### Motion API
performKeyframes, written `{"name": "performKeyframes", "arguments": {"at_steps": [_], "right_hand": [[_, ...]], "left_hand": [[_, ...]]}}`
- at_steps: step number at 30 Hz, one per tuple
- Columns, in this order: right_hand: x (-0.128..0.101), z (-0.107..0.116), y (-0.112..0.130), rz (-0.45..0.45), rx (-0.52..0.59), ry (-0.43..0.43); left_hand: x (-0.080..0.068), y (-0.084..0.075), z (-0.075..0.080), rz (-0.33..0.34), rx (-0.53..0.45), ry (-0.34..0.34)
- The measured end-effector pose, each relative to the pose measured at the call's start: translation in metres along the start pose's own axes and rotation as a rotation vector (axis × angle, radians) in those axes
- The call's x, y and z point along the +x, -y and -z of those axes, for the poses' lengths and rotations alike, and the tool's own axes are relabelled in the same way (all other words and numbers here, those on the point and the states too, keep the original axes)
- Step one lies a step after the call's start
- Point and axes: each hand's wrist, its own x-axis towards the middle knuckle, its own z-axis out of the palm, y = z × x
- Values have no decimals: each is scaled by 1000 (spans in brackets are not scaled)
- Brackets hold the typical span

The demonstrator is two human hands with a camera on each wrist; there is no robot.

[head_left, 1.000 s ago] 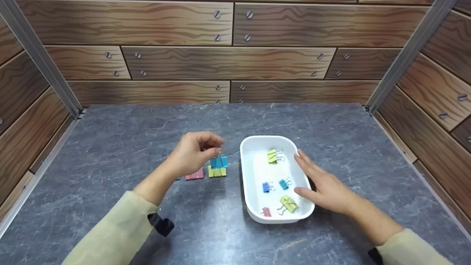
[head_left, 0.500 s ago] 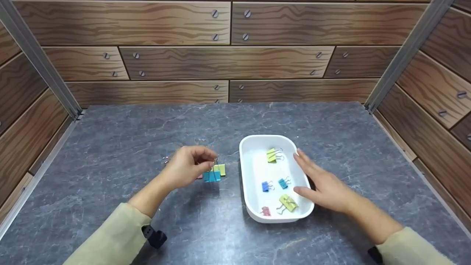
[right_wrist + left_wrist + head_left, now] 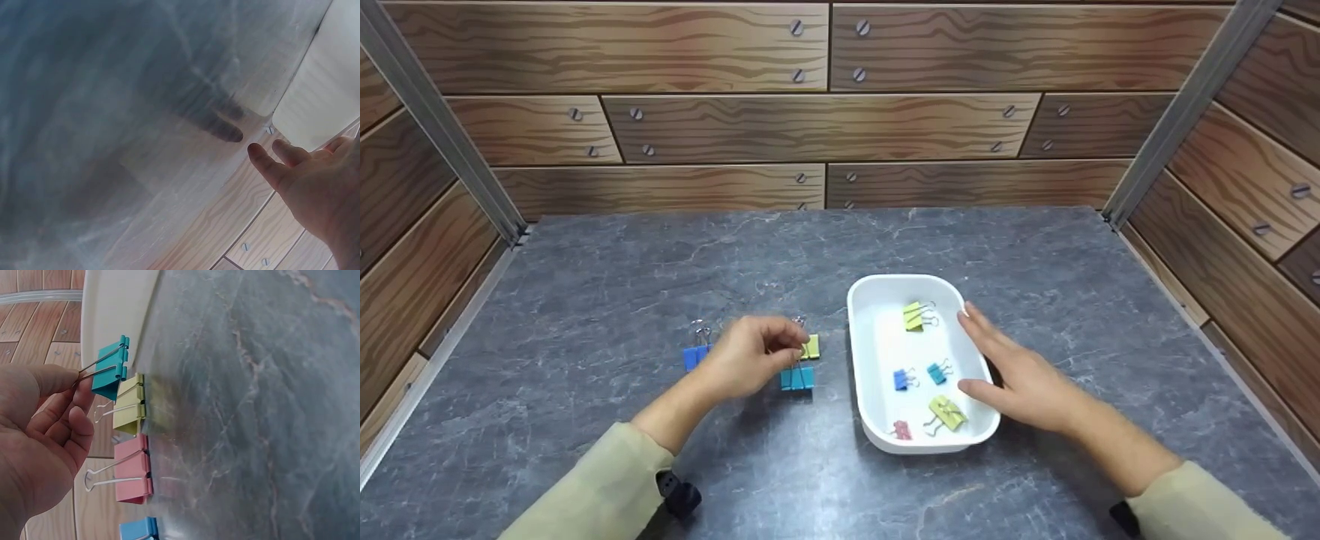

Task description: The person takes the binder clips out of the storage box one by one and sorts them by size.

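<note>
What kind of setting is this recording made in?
Probably a staged recording booth rather than a real room: flat wood-plank-printed wall panels in bare metal corner posts enclose a grey marble-patterned tabletop holding coloured binder clips and a white plastic tray.

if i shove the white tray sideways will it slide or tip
Probably slides: the white tray sits low and wide on the smooth table. It looks light, holding only small binder clips, which may skid about inside. The right hand lying along its rim would steady it.
</note>
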Motion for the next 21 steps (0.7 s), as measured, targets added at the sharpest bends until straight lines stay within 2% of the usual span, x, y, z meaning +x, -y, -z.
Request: {"name": "performKeyframes", "arguments": {"at_steps": [14, 21], "right_hand": [[0, 0, -1, 5, 1, -2], [0, 0, 0, 0, -1, 1]], "left_hand": [[0, 7, -10, -21, -10, 17], [-1, 5, -13, 0, -8, 31]]}}
